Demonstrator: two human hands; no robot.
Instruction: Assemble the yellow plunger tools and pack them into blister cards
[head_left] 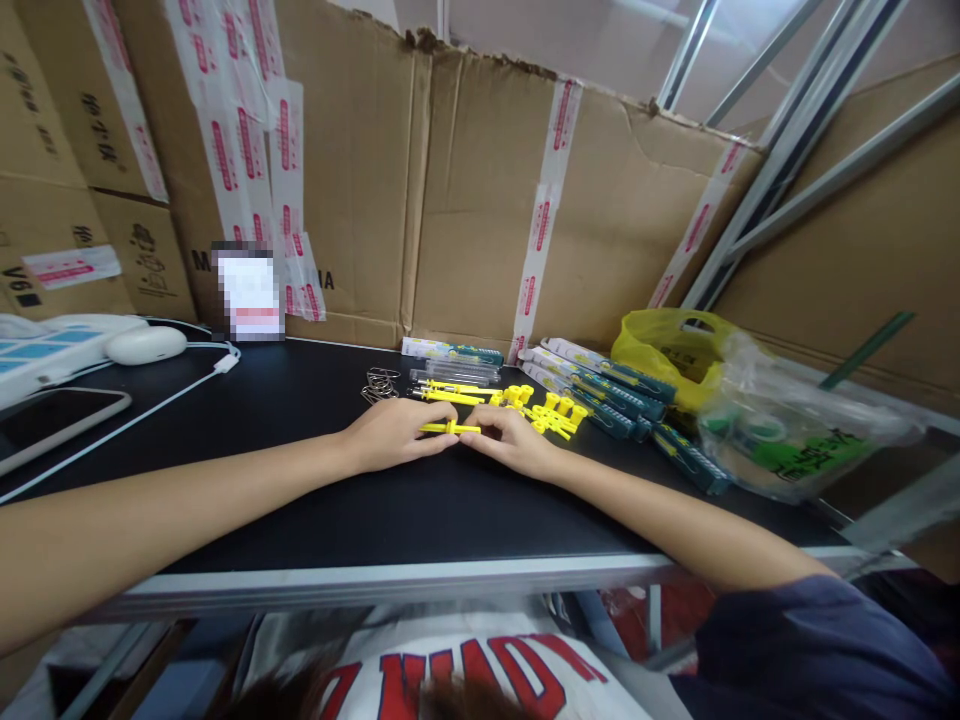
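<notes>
My left hand (397, 435) and my right hand (517, 442) meet over the near middle of the black table. Between their fingertips lies a thin yellow plastic rod with a collar (451, 428), one end pinched by each hand. Just beyond, long yellow sticks with dark tips (454, 396) lie side by side. Small yellow plastic pieces (562, 408), some with round flanged ends, are heaped close to my right hand. Metal spring-like wire pieces (380, 384) are grouped past my left hand. Clear tubes (456, 373) rest behind the yellow sticks.
Slim green-and-white boxes (619, 390) are piled at the right, near a yellow bag (667, 350) and a clear plastic bag (795, 430). A phone (56, 425), a white cable (135, 430) and a power strip (60, 345) occupy the left. Cardboard (472, 200) walls the back.
</notes>
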